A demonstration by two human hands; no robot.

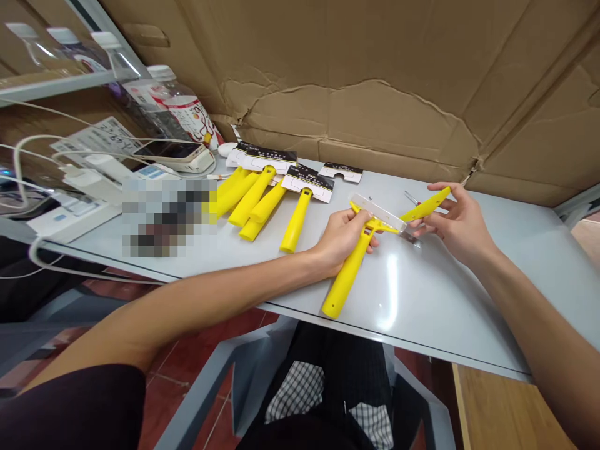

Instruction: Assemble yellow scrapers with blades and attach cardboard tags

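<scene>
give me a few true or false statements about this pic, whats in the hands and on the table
1. The left hand grips a yellow-handled scraper. True.
2. The right hand is empty. False: its fingers hold a flat yellow piece.
3. The other yellow handles lie on a wooden bench. False: they lie on a grey table top.
4. Crumpled cardboard stands behind the table. True.
</scene>
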